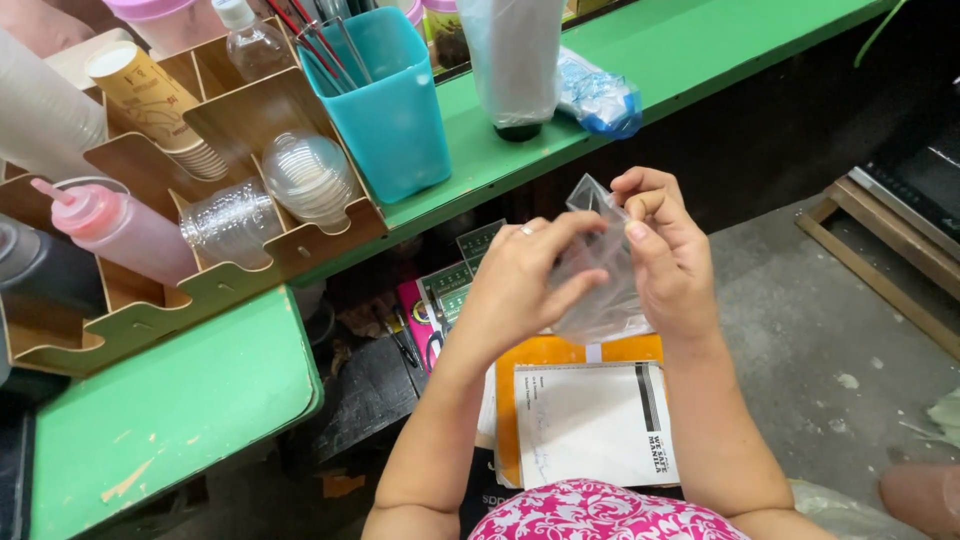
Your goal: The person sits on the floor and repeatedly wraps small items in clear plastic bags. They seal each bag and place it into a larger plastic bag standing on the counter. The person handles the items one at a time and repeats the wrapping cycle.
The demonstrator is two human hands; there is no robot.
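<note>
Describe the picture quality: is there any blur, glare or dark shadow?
Head view: even daylight and sharp focus on the left hand, right hand and clear plastic bag; faint sheen on the bag and the stacked dome lids; deep shadow under the green counter; edges slightly bent by the wide lens.
</note>
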